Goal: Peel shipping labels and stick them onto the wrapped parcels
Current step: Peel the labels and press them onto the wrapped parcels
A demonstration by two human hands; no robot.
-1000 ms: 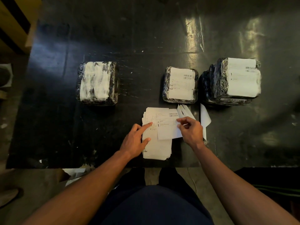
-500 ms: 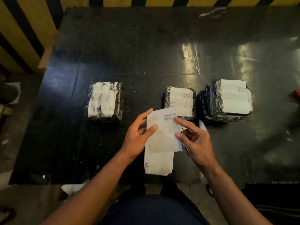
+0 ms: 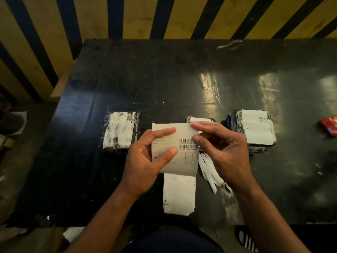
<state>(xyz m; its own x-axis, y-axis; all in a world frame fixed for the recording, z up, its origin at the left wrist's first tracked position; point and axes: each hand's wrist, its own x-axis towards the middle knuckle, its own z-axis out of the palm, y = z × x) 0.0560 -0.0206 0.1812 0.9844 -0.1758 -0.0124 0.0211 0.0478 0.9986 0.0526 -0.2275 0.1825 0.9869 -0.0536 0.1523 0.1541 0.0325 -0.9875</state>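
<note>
A white shipping label sheet point(image 3: 184, 161) with barcodes is lifted above the black table point(image 3: 182, 84). My left hand point(image 3: 147, 159) grips its left edge, thumb on the front. My right hand point(image 3: 222, 152) pinches its upper right corner. Under it lies the stack of label sheets point(image 3: 178, 196). Three wrapped parcels stand in a row: the left parcel point(image 3: 119, 132) has a smeared white top, the middle parcel point(image 3: 200, 119) is mostly hidden behind my hands, and the right parcel point(image 3: 255, 130) carries a label.
Peeled white backing strips point(image 3: 209, 170) lie right of the stack. A red packet point(image 3: 329, 125) sits at the table's right edge. A yellow and black striped wall point(image 3: 164, 17) rises behind the table. A slipper point(image 3: 245, 240) shows on the floor near the front edge.
The label sheet has come up off the stack and closer to the camera. My right hand shifted to its upper right corner. The view tilted up, showing the striped wall.
</note>
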